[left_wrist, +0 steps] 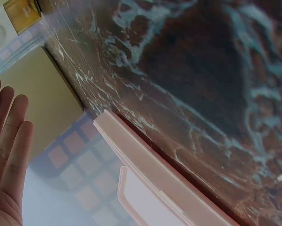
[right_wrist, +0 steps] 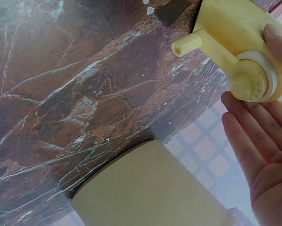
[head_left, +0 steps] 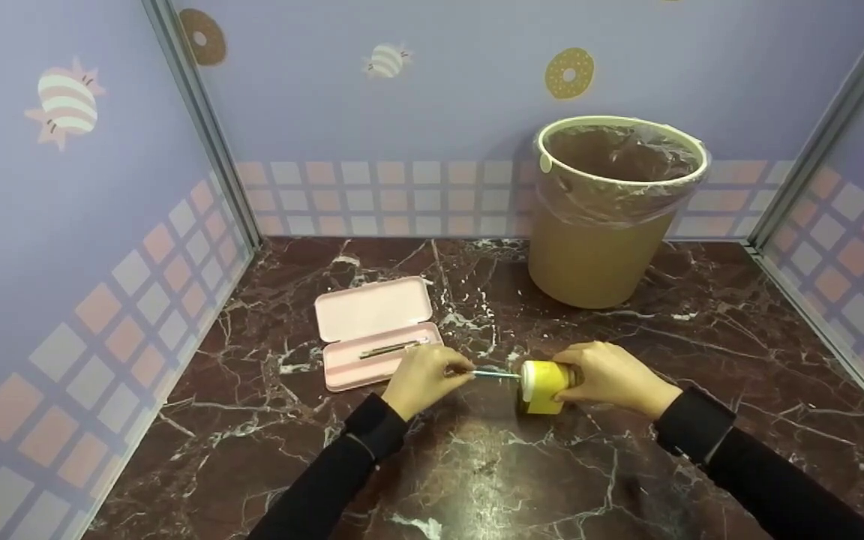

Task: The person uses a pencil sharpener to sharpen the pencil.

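Note:
A yellow crank pencil sharpener [head_left: 547,388] with a white front face stands on the marble-patterned table, and my right hand [head_left: 612,379] grips its body from the right. In the right wrist view its crank handle [right_wrist: 187,44] sticks out toward the table, while the thumb and fingers of that hand lie on either side of the sharpener. From the left, my left hand [head_left: 428,375] pinches a thin bluish pencil [head_left: 493,374] near its end. The pencil lies level, its far tip right at the sharpener's white face.
Behind my left hand lies an open pink pencil case [head_left: 373,309] holding some pencils [head_left: 391,349]. A tan waste bin [head_left: 597,255] with a clear plastic liner stands at the back right. Small pale crumbs dot the table between them. Patterned walls [head_left: 379,195] close the table in.

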Motion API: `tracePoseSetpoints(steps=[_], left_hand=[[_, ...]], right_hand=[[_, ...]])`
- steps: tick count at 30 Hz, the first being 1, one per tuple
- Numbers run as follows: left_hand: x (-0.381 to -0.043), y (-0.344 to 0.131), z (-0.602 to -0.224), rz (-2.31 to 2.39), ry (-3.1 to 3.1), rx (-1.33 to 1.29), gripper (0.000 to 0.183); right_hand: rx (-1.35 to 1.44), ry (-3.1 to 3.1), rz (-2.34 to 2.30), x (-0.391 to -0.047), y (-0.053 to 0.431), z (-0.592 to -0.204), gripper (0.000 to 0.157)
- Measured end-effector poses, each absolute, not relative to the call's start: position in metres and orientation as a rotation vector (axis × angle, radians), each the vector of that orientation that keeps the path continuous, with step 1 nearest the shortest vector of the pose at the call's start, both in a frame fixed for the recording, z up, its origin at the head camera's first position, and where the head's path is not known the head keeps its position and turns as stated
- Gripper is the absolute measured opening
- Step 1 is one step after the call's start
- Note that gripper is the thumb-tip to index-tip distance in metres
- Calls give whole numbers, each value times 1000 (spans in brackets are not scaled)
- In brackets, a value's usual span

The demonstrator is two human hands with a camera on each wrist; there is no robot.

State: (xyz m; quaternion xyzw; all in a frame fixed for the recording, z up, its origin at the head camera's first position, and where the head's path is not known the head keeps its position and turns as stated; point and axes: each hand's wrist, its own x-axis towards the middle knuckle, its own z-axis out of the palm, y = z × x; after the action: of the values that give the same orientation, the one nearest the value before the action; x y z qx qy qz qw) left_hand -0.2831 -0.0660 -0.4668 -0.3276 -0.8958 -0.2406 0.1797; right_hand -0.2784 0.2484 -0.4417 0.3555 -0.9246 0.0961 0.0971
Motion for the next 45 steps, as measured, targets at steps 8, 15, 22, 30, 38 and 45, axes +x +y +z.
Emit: tracePoseSetpoints(steps=[8,15,22,30,38,45], left_hand=[[-284,-58,-469,-701,-2553,-975,12],[-287,-52,-469,-735,-2571,-995,11],[-285,-48,-468,-748,-2555,-1024,11],[-288,-45,-468,-716,-2547,-1022,10],[-287,-44,-468,-704,-2555,-1026,10],[-287,-43,-469,-704,-2582,-1014,10]], right_hand=[[1055,-2731,301,-278,248,-443,45],[1054,-2732,300,-279,247,-443,45],[1057,-2741,307,-279,248,-445,44],[1055,-2747,302,-278,248,-444,46],[1048,-2762,302,-279,248,-441,44],[1064,-2762,281,-279,247,-439,43]])
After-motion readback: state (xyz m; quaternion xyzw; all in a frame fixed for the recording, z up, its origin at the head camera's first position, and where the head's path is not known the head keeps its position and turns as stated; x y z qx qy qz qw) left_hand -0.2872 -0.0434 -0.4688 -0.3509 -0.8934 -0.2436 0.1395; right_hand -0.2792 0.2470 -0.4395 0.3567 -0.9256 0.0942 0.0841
